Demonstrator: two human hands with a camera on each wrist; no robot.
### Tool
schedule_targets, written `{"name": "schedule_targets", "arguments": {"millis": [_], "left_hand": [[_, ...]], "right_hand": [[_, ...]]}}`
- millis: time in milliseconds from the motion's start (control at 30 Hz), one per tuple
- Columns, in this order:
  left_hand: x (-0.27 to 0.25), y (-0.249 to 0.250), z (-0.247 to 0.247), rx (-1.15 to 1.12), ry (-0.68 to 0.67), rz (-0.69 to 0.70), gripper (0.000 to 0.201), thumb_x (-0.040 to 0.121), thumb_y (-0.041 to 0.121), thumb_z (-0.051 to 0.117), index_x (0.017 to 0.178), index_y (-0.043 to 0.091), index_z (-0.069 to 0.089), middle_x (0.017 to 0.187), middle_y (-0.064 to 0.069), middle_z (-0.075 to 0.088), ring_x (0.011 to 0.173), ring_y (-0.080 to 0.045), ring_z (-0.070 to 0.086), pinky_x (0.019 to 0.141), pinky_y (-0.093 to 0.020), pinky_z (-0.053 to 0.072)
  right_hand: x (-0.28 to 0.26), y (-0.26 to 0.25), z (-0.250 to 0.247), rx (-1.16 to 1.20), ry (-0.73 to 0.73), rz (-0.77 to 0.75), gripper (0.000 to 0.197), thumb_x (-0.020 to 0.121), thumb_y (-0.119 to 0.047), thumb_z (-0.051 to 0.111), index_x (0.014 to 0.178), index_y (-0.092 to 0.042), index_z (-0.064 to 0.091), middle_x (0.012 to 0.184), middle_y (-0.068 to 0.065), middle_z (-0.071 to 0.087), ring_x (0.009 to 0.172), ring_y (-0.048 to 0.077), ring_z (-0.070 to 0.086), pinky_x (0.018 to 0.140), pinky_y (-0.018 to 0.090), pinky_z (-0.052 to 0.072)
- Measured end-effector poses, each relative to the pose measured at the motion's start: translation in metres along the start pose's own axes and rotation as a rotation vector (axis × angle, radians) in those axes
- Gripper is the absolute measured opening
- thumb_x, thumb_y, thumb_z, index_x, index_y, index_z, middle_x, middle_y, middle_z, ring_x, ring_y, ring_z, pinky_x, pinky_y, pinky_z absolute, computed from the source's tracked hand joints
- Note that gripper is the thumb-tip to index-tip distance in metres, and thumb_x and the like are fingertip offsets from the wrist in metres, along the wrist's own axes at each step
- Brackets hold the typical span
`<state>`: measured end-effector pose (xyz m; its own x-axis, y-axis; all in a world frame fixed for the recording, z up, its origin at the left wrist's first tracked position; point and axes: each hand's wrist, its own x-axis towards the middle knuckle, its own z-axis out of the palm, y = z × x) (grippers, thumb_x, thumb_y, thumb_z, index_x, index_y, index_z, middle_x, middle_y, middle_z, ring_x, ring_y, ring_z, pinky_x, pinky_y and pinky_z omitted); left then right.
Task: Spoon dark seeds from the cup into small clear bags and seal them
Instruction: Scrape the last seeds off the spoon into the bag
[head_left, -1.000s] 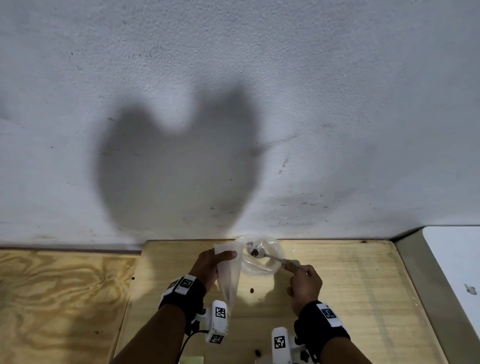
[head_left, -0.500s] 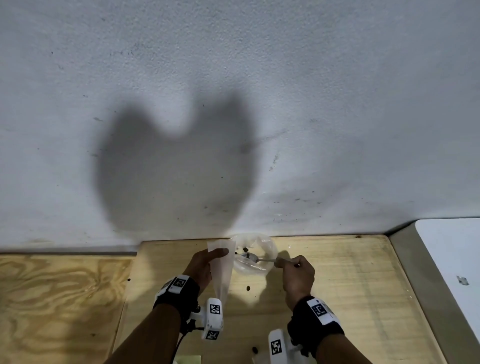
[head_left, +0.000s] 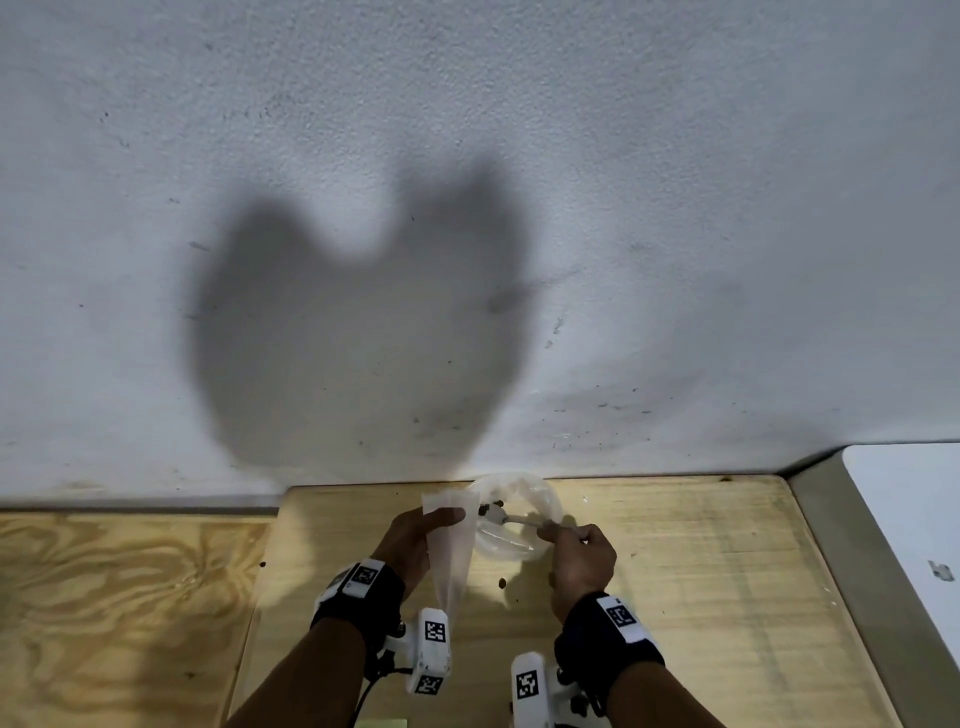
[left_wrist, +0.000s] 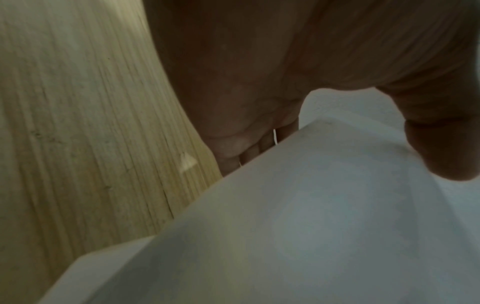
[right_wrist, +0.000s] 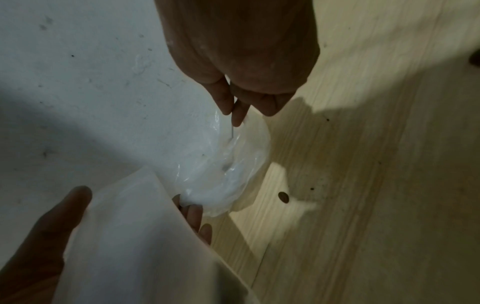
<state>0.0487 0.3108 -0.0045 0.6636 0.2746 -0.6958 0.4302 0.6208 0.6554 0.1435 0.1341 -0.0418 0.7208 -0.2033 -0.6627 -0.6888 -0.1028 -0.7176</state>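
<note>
The left hand (head_left: 415, 540) pinches a bag (head_left: 451, 551) upright beside the cup (head_left: 519, 514) at the desk's (head_left: 701, 571) far edge. The right hand (head_left: 582, 558) grips a spoon (head_left: 506, 518) reaching into the cup, seeds (head_left: 491, 505) by its bowl. One seed (head_left: 502, 583) lies loose on the desk.

Pale, wavy grain is seen on the plywood table (head_left: 675, 571), black-and-white checker tags on the black wristbands (head_left: 608, 644).

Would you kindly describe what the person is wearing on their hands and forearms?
Both hands, left and right, are bare, as are the forearms. Each wrist carries a black band with a white tag bearing a black square code. White camera blocks with similar codes hang beneath, and a thin black cable trails from the left one.
</note>
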Motion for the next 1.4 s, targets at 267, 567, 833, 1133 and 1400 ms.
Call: {"name": "schedule_targets", "arguments": {"millis": [267,567,833,1133,1400], "left_hand": [[0.002,0.003,-0.003,-0.009,-0.003,0.005,0.078,0.050,0.031,0.083,0.117,-0.002,0.065,0.094,-0.015,0.068,0.087,-0.029,0.062,0.068,-0.032,0.052],[0.005,0.003,-0.003,-0.055,0.028,0.007,0.078,0.050,0.028,0.083,0.119,-0.002,0.063,0.089,-0.015,0.066,0.084,-0.030,0.060,0.068,-0.034,0.050],[0.004,-0.001,-0.002,-0.069,0.000,0.001,0.080,0.050,0.029,0.085,0.119,-0.003,0.063,0.090,-0.014,0.066,0.084,-0.029,0.061,0.069,-0.034,0.051],[0.002,-0.002,0.002,-0.042,0.004,-0.020,0.080,0.047,0.032,0.087,0.117,-0.001,0.066,0.102,-0.018,0.068,0.095,-0.031,0.062,0.079,-0.036,0.050],[-0.001,-0.007,0.002,-0.009,0.006,-0.022,0.074,0.051,0.034,0.084,0.115,0.001,0.068,0.119,-0.025,0.065,0.108,-0.036,0.062,0.087,-0.037,0.049]], "right_hand": [[0.012,0.005,-0.009,0.076,-0.072,0.086,0.023,0.072,-0.009,0.080,0.071,-0.011,0.057,0.077,0.012,0.059,0.069,0.023,0.042,0.044,0.027,0.028],[0.017,-0.012,-0.036,0.045,-0.032,0.035,0.030,0.073,-0.005,0.077,0.062,-0.015,0.051,0.084,0.020,0.069,0.058,0.022,0.039,0.042,0.026,0.029],[0.010,-0.018,-0.031,-0.003,0.054,-0.064,0.027,0.067,-0.006,0.077,0.062,-0.013,0.052,0.068,0.008,0.060,0.061,0.024,0.045,0.056,0.033,0.038],[0.005,-0.017,-0.012,-0.038,0.078,-0.134,0.030,0.070,-0.006,0.078,0.063,-0.011,0.050,0.068,0.005,0.059,0.066,0.025,0.052,0.067,0.037,0.048],[0.010,-0.011,0.000,-0.022,0.059,-0.082,0.029,0.070,-0.013,0.082,0.075,-0.001,0.056,0.073,0.008,0.062,0.069,0.028,0.055,0.073,0.046,0.052]]}}
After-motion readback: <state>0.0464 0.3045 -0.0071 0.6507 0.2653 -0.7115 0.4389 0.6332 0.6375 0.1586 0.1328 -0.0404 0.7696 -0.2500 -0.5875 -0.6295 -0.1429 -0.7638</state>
